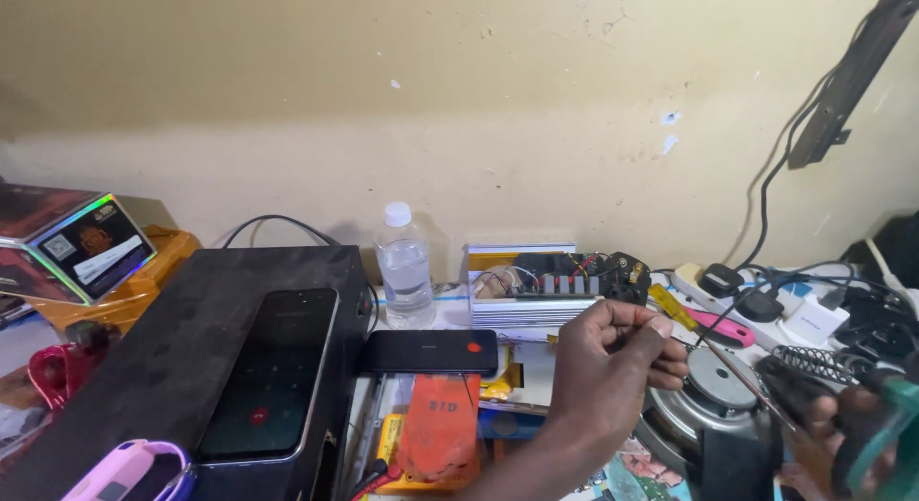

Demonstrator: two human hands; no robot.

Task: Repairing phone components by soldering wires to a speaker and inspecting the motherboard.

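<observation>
Two hands busy | my left hand [613, 362] pinches a thin dark wire [704, 336] | my right hand [842, 434], at four o'clock, grips a green-handled soldering iron [885, 434] | joint not made.

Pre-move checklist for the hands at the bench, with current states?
1. Left hand pinching the thin wire between thumb and forefinger: ok.
2. Right hand on the soldering iron, teal handle: ok, though partly cut off at the frame edge.
3. Iron tip meeting the wire end: cannot tell, too small.
4. Loudspeaker directly below the iron: not ok, close underneath.
5. Water bottle upright and capped, apart from the hands: ok.
6. Power strip with plugs seated: ok; whether switched on, cannot tell.
</observation>
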